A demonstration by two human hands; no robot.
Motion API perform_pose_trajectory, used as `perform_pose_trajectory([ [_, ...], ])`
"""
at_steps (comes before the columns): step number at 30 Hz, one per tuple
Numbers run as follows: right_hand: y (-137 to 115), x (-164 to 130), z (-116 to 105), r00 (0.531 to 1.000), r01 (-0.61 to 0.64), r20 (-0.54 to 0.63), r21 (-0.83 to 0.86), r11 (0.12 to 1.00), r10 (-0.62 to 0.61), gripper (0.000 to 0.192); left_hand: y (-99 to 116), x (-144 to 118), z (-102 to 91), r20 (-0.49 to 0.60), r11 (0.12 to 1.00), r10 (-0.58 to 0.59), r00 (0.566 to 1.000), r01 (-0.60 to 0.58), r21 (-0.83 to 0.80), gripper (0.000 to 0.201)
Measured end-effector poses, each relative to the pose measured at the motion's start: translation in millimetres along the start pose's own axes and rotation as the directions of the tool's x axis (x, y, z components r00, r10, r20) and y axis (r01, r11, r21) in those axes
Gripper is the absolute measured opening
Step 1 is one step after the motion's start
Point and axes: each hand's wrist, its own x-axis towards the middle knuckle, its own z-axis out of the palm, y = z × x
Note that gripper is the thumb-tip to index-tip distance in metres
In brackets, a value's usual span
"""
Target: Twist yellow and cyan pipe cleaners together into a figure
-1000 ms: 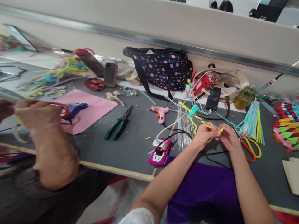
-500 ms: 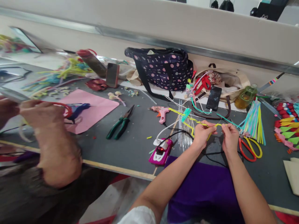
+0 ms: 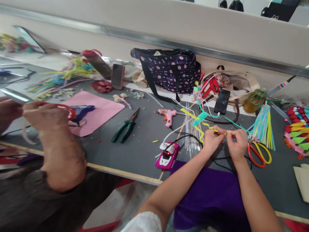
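Observation:
A yellow pipe cleaner [image 3: 199, 131], bent in zigzags, runs from a turquoise bundle [image 3: 200, 119] to my fingers. My left hand [image 3: 212, 140] pinches it near one end. Close against it on the right, my right hand [image 3: 237, 143] pinches the yellow tip between thumb and finger. Both hands are held above the table, with the fingertips almost meeting. Just right of my right hand lie scissors [image 3: 257, 154] with red and yellow handles. A bunch of pastel pipe cleaners [image 3: 263, 127] rests beyond them.
A pink glue gun [image 3: 170, 118], green-handled pliers [image 3: 125, 128] and a purple power strip [image 3: 167, 160] lie left of my hands. Behind stand a dotted bag [image 3: 169, 72], a phone [image 3: 222, 101] and a green bottle [image 3: 255, 100]. At far left a co-worker's hands [image 3: 43, 117] hold scissors.
My right hand has moved left, closer to my left hand, so less yellow shows between them. The turquoise bundle has shifted right and turned slightly. The view has moved a little.

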Motion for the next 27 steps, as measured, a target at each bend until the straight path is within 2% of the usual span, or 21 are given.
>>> perform_pose_trajectory([
  [3,6,5,-4,0.996,-0.055,0.078,0.064,0.996,0.05,0.011,3,2,-2.8,0.014,0.991,-0.078,0.997,0.079,-0.109,0.022],
  [5,12,7,-5,0.975,-0.185,0.157,0.204,0.961,0.154,0.009,6,5,-5.3,0.044,0.97,-0.14,0.989,0.146,-0.193,0.026],
  [8,22,9,-3,0.895,-0.442,0.267,0.43,0.787,0.357,0.013,10,8,-8.4,0.105,0.929,-0.235,0.966,0.255,-0.268,0.03],
  [10,28,9,-1,0.84,-0.543,0.318,0.514,0.664,0.44,0.013,11,8,-9.5,0.149,0.902,-0.291,0.945,0.323,-0.286,0.034],
  [13,31,8,1,0.785,-0.619,0.413,0.553,0.557,0.463,0.013,10,9,-10.2,0.211,0.87,-0.35,0.913,0.4,-0.287,0.036],
  [16,30,7,2,0.748,-0.663,0.481,0.567,0.489,0.457,0.014,9,9,-10.9,0.25,0.852,-0.378,0.891,0.441,-0.283,0.037],
  [18,29,7,1,0.745,-0.666,0.493,0.572,0.479,0.449,0.014,9,9,-11.6,0.258,0.851,-0.379,0.889,0.445,-0.281,0.036],
  [20,29,8,1,0.757,-0.653,0.487,0.565,0.504,0.435,0.014,8,9,-12.2,0.256,0.86,-0.368,0.894,0.432,-0.271,0.036],
  [24,24,9,1,0.783,-0.621,0.455,0.532,0.576,0.424,0.016,8,8,-11.4,0.209,0.913,-0.293,0.933,0.338,-0.23,0.033],
  [27,20,8,2,0.784,-0.62,0.437,0.514,0.592,0.442,0.017,8,6,-8.2,0.152,0.954,-0.229,0.961,0.253,-0.162,0.028],
])
